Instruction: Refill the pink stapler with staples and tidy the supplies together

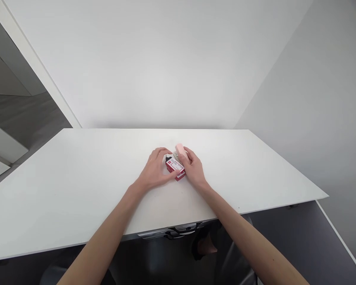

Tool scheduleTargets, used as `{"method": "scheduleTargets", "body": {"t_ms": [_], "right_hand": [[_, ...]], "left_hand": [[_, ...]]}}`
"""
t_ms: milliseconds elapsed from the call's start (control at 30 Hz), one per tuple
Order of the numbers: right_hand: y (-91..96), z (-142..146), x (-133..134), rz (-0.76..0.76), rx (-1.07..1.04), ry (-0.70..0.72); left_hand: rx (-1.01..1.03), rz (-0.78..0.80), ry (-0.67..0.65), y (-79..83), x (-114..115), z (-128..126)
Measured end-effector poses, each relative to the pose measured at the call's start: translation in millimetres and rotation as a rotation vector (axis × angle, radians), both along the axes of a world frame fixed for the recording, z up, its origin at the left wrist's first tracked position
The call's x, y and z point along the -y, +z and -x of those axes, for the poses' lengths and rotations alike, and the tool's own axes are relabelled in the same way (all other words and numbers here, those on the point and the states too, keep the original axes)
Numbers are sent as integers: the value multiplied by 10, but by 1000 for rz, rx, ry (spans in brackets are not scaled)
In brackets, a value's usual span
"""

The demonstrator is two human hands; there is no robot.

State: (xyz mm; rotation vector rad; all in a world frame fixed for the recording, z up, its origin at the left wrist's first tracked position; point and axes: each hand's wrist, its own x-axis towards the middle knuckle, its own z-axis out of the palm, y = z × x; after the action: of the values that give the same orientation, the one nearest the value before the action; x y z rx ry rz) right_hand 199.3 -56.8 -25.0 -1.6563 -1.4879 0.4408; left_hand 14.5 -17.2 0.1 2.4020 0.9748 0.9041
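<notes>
Two small red-and-white boxes [175, 166] appear to lie stacked on the white table, with a small black item [168, 159] at their far left end. My left hand [154, 169] curves around their left side, thumb and fingers wide apart; the thumb tip is at the near end of the upper box. A pale pink, rounded block [180, 149] is between the thumb and fingers of my right hand [195, 168], just right of the boxes. Partly hidden between block and boxes is a small whitish item [175, 154], its kind unclear.
The white table [77, 190] meets a white wall [160, 71] at the back and a grey side wall [329, 111] on the right. Below the front edge hang dark cables [175, 233]. Floor [20, 114] shows beyond the left edge.
</notes>
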Motion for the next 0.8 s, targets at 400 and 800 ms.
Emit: {"method": "scheduleTargets", "body": {"t_ms": [400,800], "right_hand": [[-124,-267,22,-65,-552,-45],[-99,-269,114,-169,-359,-126]], "left_hand": [[-158,-211,-139,-136,67,-130],[-131,-179,-131,-139,68,-145]]}}
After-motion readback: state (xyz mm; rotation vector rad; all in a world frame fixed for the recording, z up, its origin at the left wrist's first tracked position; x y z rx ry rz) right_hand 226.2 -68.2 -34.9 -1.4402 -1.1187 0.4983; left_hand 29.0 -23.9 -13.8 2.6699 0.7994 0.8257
